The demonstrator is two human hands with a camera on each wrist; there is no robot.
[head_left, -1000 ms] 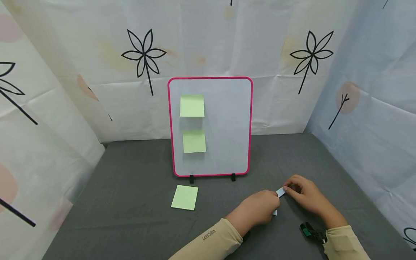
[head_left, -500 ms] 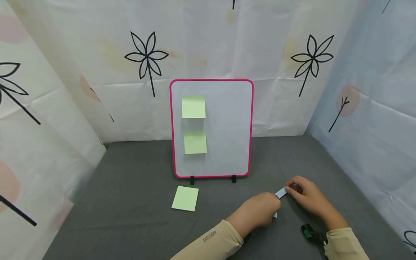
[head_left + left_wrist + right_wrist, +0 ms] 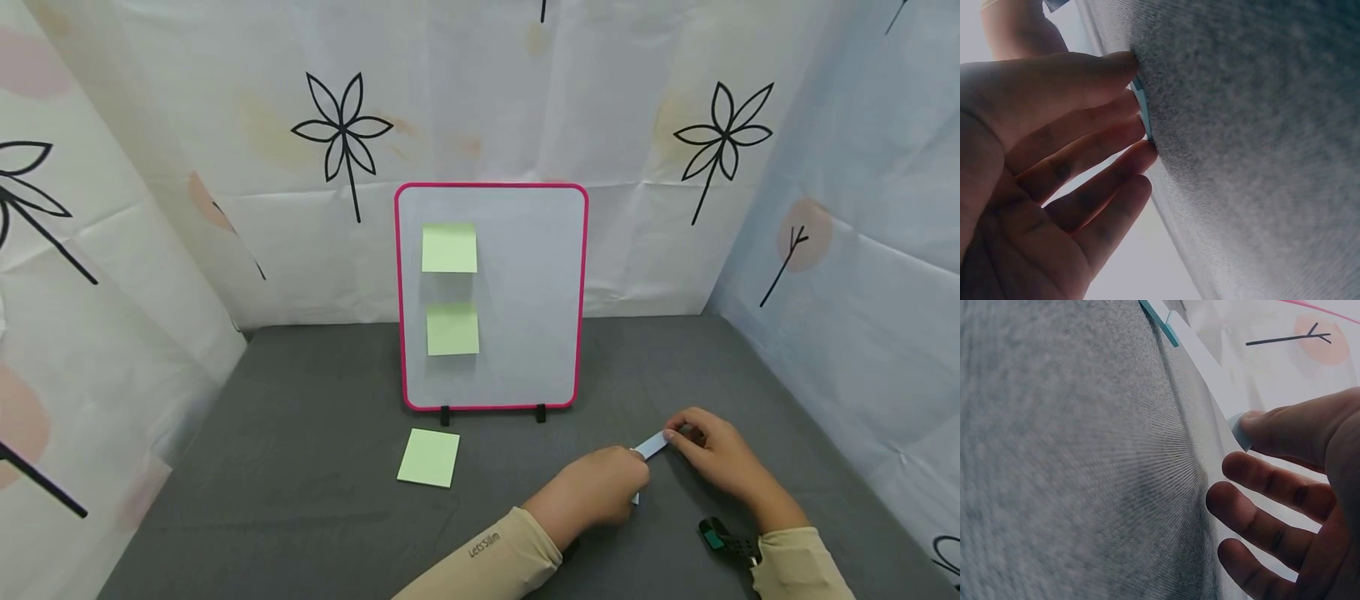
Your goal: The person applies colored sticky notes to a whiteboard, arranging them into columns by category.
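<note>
In the head view, my left hand (image 3: 592, 490) grips a small light-blue sticky note pad, which it mostly covers. One pale corner of the pad shows below its fingers. The left wrist view shows thumb and fingertips on either side of the pad's blue edge (image 3: 1142, 106), down at the grey cloth. My right hand (image 3: 720, 457) pinches the far end of a pale-blue sticky note (image 3: 651, 444) between thumb and forefinger. In the right wrist view that sheet (image 3: 1207, 365) stretches from the pad (image 3: 1163, 322) to the thumb, and the other fingers are spread apart.
A pink-framed whiteboard (image 3: 525, 300) stands on black feet at the back. Two green sticky notes (image 3: 450, 247) are stuck on its left side. A green sticky note pad (image 3: 428, 457) lies before it. A black and green wrist device (image 3: 726, 540) sits by the right sleeve.
My right hand has shifted slightly right, and a little more of the pale-blue note shows between the hands. The left hand stays nearly still. The whole head view has drifted slightly.
</note>
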